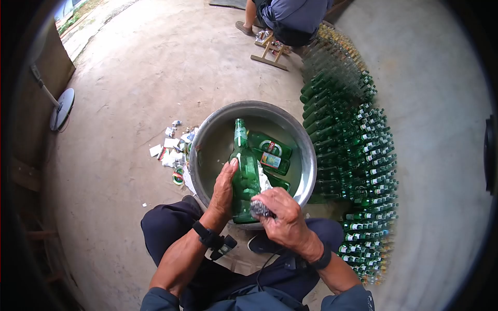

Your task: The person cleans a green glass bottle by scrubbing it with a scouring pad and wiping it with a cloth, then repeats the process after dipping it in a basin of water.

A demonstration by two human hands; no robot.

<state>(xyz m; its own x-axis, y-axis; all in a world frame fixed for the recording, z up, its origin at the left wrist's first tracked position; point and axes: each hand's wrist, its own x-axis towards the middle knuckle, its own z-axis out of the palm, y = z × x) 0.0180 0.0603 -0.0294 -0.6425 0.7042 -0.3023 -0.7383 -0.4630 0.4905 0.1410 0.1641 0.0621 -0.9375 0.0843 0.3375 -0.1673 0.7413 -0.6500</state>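
Observation:
My left hand [224,187] is closed around the side of a green glass bottle [245,179], which points its neck away from me above a metal basin. In my right hand [282,215] is a grey steel wool scrubber [261,209], pressed against the lower part of the bottle. White, crumpled label paper [263,179] shows along the bottle's right side. Cloudy water fills part of the metal basin [208,120]. More green bottles lie in it, among them a labelled bottle [275,146] and one with a pale label [274,162].
Many green bottles [332,135] are stacked on the right along the wall. Torn label scraps [174,150] litter the floor left of the basin. Another person [295,20] sits ahead by a wooden stool [270,54]. A fan [63,109] stands at the far left.

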